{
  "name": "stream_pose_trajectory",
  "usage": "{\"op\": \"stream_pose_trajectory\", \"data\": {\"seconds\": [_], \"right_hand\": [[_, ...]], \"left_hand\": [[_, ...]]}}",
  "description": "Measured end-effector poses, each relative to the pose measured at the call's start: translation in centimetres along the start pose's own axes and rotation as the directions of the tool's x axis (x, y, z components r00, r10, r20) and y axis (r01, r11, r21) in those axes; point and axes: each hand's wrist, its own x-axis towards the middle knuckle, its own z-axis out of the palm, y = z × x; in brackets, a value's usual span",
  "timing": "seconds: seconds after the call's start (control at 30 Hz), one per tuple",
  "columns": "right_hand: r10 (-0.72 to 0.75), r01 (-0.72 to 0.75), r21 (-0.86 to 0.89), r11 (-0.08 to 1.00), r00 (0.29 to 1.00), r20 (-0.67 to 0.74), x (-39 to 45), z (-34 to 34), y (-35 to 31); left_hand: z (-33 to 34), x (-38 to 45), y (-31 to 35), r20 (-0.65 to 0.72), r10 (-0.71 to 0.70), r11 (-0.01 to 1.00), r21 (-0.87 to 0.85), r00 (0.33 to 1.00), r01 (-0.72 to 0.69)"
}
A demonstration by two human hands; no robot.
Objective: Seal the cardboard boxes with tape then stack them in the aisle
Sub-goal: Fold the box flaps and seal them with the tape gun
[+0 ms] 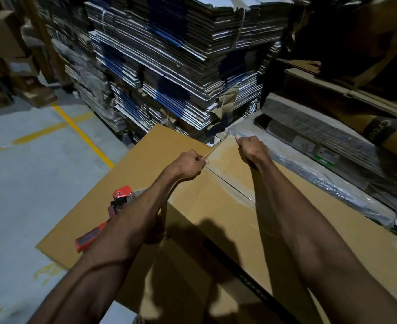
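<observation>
A large brown cardboard box [216, 206] lies in front of me with its top flaps closed along a middle seam [230, 183]. My left hand [188, 164] pinches a thin strip of tape [214, 148] that stretches taut toward the box's far corner. My right hand [251, 150] is a closed fist pressed on the right flap near the far edge, thumb pointing toward the tape's far end. A red tape dispenser [122, 195] lies on the left flap, partly hidden behind my left forearm.
A tall pile of flattened cartons [181, 54] stands just beyond the box. Wrapped flat bundles [321, 146] lie to the right. Grey floor with yellow lines [80, 134] spreads to the left, with more boxes [6, 66] at the far left.
</observation>
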Motion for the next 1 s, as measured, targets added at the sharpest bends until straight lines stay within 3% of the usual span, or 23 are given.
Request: {"op": "stream_pose_trajectory", "data": {"seconds": [0.13, 0.37, 0.57, 0.7, 1.0], "right_hand": [[-0.023, 0.024, -0.01, 1.0, 1.0, 0.009, 0.2, -0.1, -0.2], [-0.362, 0.368, -0.255, 0.894, 0.929, 0.071, -2.1, 2.1, 0.9], [-0.326, 0.389, -0.331, 0.86, 0.917, 0.23, -3.0, 1.2, 0.4], [-0.308, 0.407, -0.304, 0.861, 0.894, 0.325, -3.1, -0.7, 0.3], [-0.371, 0.458, -0.348, 0.818, 0.882, 0.289, -2.8, 0.6, 1.5]], "left_hand": [[0.7, 0.2, -0.7, -0.1, -0.006, 1.0, 0.026, 0.995, 0.009], [0.9, -0.3, -0.8, -0.1, 0.091, 0.994, 0.078, 0.991, -0.083], [0.8, -0.6, -0.8, -0.137, 0.155, 0.988, 0.045, 0.978, -0.151], [0.6, -0.7, -0.4, -0.079, 0.139, 0.99, 0.045, 0.987, -0.135], [0.6, -1.0, 0.0, -0.079, 0.117, 0.992, 0.049, 0.99, -0.113]]}}
